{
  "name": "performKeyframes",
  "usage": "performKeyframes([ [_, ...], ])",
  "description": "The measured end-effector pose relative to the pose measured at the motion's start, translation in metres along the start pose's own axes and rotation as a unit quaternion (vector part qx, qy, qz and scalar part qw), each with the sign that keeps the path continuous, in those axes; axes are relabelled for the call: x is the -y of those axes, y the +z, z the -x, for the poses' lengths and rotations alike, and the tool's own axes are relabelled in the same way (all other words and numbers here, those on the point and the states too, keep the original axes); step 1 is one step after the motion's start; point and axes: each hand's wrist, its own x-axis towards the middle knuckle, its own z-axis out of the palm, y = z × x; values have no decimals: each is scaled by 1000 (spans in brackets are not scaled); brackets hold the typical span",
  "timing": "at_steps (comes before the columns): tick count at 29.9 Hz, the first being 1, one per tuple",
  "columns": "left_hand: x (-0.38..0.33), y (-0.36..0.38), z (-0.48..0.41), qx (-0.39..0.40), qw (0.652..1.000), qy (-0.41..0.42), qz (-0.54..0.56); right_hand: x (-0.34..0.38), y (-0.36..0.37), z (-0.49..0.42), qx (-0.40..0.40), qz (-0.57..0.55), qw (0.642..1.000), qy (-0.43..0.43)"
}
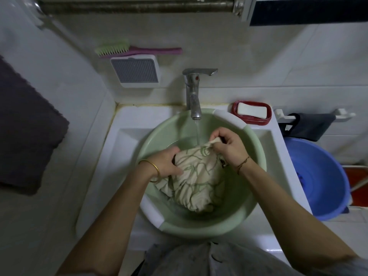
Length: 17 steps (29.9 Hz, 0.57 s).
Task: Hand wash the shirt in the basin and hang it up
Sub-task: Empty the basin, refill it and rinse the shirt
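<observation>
White tiled washroom seen from above; white sink (127, 136) set against wall. Green basin (256, 156) seated in sink, under chrome tap (193, 92) with water running. Cream shirt (197, 176) with green line pattern bunched inside basin. Shirt's left edge gripped by left hand (166, 162); top fold pinched by right hand (227, 146) beside water stream. White soap (252, 110) held in red dish (237, 108) on sink's back corner. Blue bucket (326, 172) placed right of sink. Brush (137, 49) laid on wall ledge.
</observation>
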Motion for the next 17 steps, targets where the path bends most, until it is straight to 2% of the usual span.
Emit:
performKeyframes([
  [3,-2,-8,0,-75,997,18,24,-9,-2,-1,0,127,992,13],
  [5,-3,-14,1,-115,990,37,70,-13,-5,-2,43,208,976,49],
  [6,-4,-18,1,-126,986,50,100,-13,-7,0,70,214,972,72],
  [9,-12,-27,5,-109,972,112,176,-8,-9,6,119,130,978,111],
  [11,-24,-28,7,-85,963,155,204,-5,-7,7,114,102,986,70],
  [13,-36,-24,7,-77,956,183,218,-3,-7,6,148,65,986,35],
  [15,-43,-18,4,-85,954,192,216,0,-6,6,189,23,980,54],
  [17,-43,-12,-1,-99,958,183,195,-1,-5,6,156,-30,985,60],
])
